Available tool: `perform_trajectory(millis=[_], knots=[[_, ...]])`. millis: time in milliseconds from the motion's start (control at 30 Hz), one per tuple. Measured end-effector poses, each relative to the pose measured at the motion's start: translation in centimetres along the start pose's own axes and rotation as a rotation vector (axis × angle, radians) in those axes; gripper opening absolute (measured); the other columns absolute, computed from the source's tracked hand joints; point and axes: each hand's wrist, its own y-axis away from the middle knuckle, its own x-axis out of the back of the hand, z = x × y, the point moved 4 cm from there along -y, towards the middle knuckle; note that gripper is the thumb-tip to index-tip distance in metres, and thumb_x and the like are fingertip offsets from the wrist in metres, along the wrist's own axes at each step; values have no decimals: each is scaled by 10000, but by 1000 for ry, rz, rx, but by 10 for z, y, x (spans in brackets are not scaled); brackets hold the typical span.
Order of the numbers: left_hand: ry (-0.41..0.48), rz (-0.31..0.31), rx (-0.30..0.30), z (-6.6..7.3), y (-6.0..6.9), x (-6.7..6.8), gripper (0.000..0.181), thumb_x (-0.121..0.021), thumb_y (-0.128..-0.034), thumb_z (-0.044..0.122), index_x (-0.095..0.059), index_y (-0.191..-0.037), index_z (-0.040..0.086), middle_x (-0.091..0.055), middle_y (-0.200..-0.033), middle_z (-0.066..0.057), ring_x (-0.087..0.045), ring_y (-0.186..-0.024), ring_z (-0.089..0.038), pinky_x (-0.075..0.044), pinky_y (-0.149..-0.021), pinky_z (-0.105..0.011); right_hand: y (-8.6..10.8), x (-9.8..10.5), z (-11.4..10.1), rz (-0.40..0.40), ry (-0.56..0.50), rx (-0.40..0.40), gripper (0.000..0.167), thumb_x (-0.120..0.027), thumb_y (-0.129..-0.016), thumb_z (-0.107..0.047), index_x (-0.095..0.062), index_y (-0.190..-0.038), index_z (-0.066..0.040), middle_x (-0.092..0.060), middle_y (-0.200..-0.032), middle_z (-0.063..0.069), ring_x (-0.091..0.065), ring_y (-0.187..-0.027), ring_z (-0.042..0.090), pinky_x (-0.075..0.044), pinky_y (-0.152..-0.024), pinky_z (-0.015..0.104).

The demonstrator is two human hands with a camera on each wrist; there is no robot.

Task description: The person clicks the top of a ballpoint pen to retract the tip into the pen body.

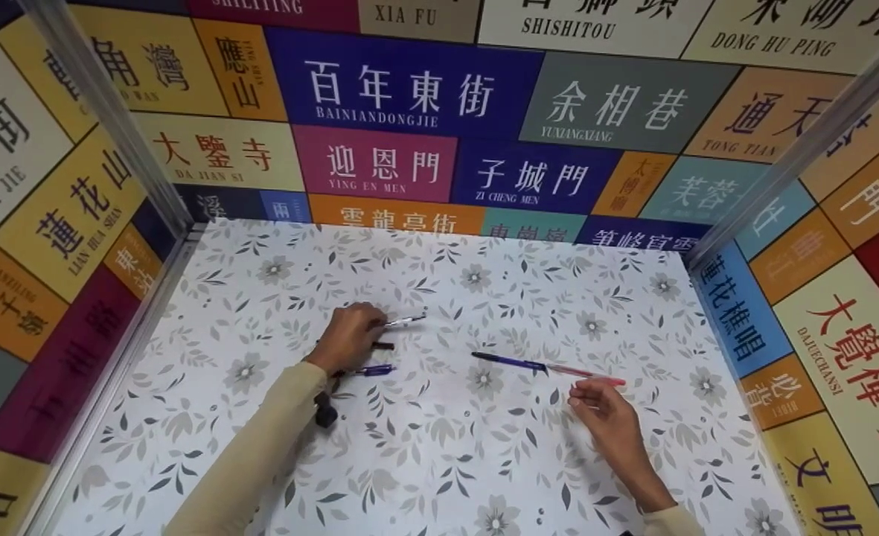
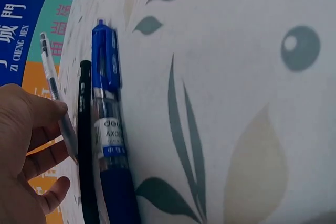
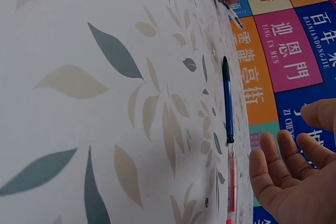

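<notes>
My left hand (image 1: 348, 335) pinches a clear-barrelled pen (image 2: 53, 80) between thumb and fingers, its tip end pointing down to the sheet in the left wrist view. Beside that hand lie a slim black pen (image 2: 85, 140) and a blue click pen (image 2: 109, 124) with a clear middle and a white label. To the right, a dark blue pen (image 1: 510, 362) and a clear pen with red ink (image 1: 588, 374) lie end to end on the sheet. Next to the red one is my right hand (image 1: 610, 417), fingers loosely bent, holding nothing.
A white table covering (image 1: 424, 447) with grey leaves and flowers lies under everything. Panels with coloured name signs (image 1: 402, 85) rise at the back and both sides. Clear upright posts (image 1: 112, 112) stand at the corners.
</notes>
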Motion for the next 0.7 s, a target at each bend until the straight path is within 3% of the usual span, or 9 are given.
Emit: perform_trajectory(millis=[167, 367, 700], knots=[[94, -68, 71, -13, -1, -1, 127, -787, -1025, 104, -848, -1136, 100, -776, -1112, -40, -713, -1091, -257, -560, -1008, -462, 0, -1, 2, -2, 14, -8, 253, -733, -1000, 97, -686, -1247, 122, -749, -1168, 275, -726, -1035, 86, -560, -911, 158], [159, -89, 118, -26, -2, -2, 120, -809, -1005, 111, -857, -1113, 132, -758, -1106, 20, -649, -1089, -210, -519, -1003, -431, 0, -2, 5, -2, 6, -12, 249, -730, -992, 112, -694, -1239, 120, -746, -1152, 284, -725, -1023, 78, -562, -902, 165], [141, -100, 88, -29, -4, -1, 129, -796, -1002, 117, -850, -1118, 125, -754, -1125, 18, -604, -1112, -218, -477, -1015, -447, 0, -2, 6, -8, 1, -12, 242, -741, -990, 102, -697, -1227, 121, -736, -1141, 298, -719, -1016, 79, -568, -898, 167]])
